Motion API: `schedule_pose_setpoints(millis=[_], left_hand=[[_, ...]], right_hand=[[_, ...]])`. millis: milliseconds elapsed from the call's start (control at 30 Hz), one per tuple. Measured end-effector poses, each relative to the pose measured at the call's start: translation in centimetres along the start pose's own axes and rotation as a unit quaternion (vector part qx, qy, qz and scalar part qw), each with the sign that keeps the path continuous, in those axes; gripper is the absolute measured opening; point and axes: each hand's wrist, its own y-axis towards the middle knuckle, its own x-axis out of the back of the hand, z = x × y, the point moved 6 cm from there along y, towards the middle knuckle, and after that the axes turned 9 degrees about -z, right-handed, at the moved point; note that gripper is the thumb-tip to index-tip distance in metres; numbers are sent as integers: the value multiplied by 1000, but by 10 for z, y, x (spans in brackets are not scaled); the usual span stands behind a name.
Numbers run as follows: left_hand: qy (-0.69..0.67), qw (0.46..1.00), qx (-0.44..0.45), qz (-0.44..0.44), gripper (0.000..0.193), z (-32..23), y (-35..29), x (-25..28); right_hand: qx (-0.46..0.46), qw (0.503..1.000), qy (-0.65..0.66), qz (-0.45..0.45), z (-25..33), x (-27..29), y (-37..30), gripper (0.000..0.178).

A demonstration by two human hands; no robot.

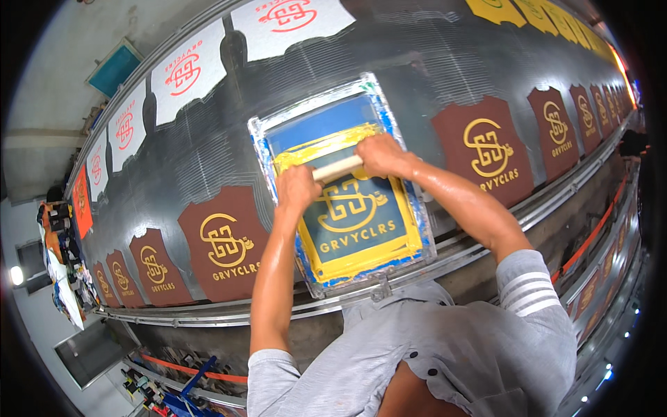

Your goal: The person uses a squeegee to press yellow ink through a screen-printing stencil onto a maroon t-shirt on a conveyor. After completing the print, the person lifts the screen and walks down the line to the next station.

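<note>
A framed printing screen (415,201) lies on the long dark table in front of me, with yellow ink around a stencilled emblem on its mesh. Across the screen's upper part lies a squeegee with a pale wooden handle (338,168). My left hand (297,186) is closed round the handle's left end, and my right hand (381,156) grips its right end. Thick yellow ink (326,144) is spread just beyond the squeegee. The squeegee's blade is hidden by the hands and ink, and whatever lies beneath the screen is mostly covered.
Brown shirt panels with yellow prints lie left (226,240) and right (486,149) of the screen. White panels with red prints (186,73) and yellow panels (497,10) line the far side. A metal rail (208,316) runs along the near table edge.
</note>
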Motion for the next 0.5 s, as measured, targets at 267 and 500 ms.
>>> schedule_pose_setpoints(millis=[267,500], left_hand=[[36,999,6,-13,34,30,21,-8],[13,1000,-6,-5,33,11,-51,-20]], right_hand=[[37,994,-13,-102,-5,-4,24,20],[56,990,50,-123,22,-19,-45,11]])
